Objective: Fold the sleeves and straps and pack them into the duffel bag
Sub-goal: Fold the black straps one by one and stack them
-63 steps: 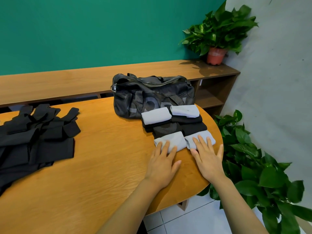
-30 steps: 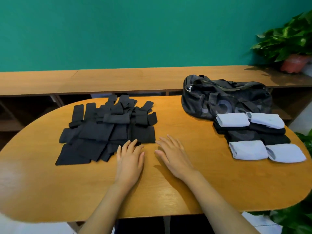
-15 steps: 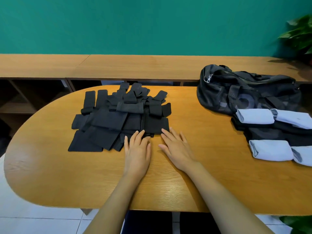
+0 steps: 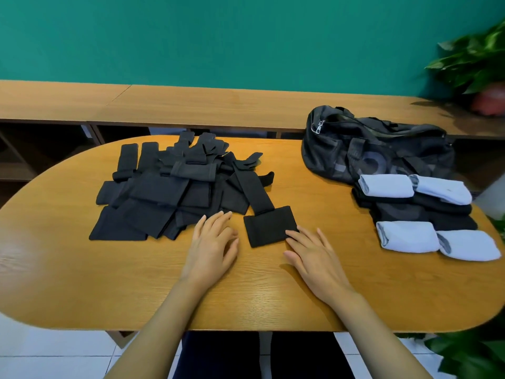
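Observation:
A loose pile of black sleeves and straps (image 4: 169,187) lies on the left half of the oval wooden table (image 4: 82,283). One black piece (image 4: 266,224), a wide pad with a long strap, lies apart from the pile's right edge. My right hand (image 4: 314,255) lies flat with its fingertips on that pad's near right corner. My left hand (image 4: 214,243) rests flat on the table beside the pad. The dark duffel bag (image 4: 377,157) sits at the far right. Folded white and black pieces (image 4: 420,214) lie stacked in front of it.
A long wooden shelf unit (image 4: 191,105) runs behind the table along the green wall. A potted plant (image 4: 481,75) stands on it at the right, and more leaves (image 4: 470,354) show at the lower right. White floor tiles lie below the table's near edge.
My hands left the folded stack at the right and came to the black pile. One strapped pad now lies pulled out of the pile, under my right fingertips.

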`<state>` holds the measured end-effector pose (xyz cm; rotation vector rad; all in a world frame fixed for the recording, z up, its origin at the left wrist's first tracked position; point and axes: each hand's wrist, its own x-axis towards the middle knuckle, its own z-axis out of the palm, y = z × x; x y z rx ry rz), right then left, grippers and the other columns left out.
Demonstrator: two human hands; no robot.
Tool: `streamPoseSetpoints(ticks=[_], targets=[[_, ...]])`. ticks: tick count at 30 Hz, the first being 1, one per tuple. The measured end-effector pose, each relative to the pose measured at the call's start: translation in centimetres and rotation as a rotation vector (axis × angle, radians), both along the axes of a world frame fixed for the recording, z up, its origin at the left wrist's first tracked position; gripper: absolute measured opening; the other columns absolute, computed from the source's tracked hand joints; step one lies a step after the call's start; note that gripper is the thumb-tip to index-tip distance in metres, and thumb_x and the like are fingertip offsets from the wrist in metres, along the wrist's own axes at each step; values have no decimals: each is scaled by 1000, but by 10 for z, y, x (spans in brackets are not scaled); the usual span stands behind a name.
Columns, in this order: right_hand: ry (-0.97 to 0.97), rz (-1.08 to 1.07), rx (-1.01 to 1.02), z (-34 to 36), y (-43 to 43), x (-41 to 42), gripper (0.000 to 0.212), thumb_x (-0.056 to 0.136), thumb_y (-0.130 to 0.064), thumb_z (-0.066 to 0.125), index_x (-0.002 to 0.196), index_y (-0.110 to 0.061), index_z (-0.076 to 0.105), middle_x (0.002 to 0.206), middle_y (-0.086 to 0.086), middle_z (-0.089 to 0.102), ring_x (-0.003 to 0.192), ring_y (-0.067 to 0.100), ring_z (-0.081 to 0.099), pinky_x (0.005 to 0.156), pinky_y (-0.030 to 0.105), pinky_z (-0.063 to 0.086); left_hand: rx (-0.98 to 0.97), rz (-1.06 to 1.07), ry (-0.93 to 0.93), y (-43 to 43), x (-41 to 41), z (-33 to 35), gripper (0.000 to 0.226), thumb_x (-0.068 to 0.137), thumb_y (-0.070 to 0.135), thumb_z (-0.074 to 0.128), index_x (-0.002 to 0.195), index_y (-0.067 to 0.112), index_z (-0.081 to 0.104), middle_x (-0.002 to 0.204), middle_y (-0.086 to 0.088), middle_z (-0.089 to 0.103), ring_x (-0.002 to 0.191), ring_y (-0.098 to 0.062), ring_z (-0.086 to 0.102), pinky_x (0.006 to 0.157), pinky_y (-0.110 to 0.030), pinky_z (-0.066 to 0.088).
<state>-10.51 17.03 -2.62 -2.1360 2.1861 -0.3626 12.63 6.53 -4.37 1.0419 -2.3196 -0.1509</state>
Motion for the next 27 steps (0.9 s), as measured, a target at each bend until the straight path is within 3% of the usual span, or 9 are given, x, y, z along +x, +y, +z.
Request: streamPoseSetpoints(ticks=[3, 7, 10, 13, 20, 27], targets=[[-13, 27, -10, 0, 16, -4, 99, 86, -71, -16, 139, -25, 54, 149, -16, 43, 143, 0, 22, 122, 31, -2, 32, -94, -63, 8, -1, 5, 35, 98, 40, 42, 121, 22, 63, 144, 5, 48, 139, -9, 34, 121, -40, 16], [-25, 89, -77, -6, 31, -4, 79, 97, -64, 1, 129, -26, 63, 138, -16, 55, 135, 0, 36, 120, 27, 2, 183, -211, -176, 29, -9, 10, 51, 100, 51, 39, 147, 30, 41, 156, 15, 29, 146, 2, 13, 120, -24, -5], [-75, 98, -155, -10, 37, -5, 72, 100, -61, 8, 121, -28, 68, 128, -17, 61, 125, -1, 43, 118, 22, 6, 209, -240, -206, 38, -13, 6, 51, 101, 53, 34, 147, 32, 41, 157, 15, 28, 146, 5, 9, 121, -27, -6], [-159, 92, -218, -9, 35, -8, 63, 101, -59, 15, 115, -31, 70, 122, -18, 61, 121, -5, 39, 116, 22, 9, 241, -217, -151, 36, -16, 10, 46, 102, 49, 33, 142, 31, 49, 153, 14, 38, 144, 4, 17, 120, -26, -5], [-145, 43, -277, 25, -32, -3, 51, 99, -50, 27, 119, -25, 67, 119, -11, 61, 118, 11, 46, 104, 32, 32, 73, -54, -99, -17, -31, 40, 33, 103, 30, 46, 128, 20, 64, 138, 5, 57, 139, -11, 37, 122, -36, 4], [-51, -71, -183, 44, -135, 5, 30, 101, -40, 48, 125, -27, 61, 123, -10, 63, 120, 15, 46, 101, 32, 28, 53, 154, -274, -88, -51, 62, 36, 105, 28, 39, 135, 21, 56, 142, 7, 52, 143, -13, 31, 121, -42, -4]])
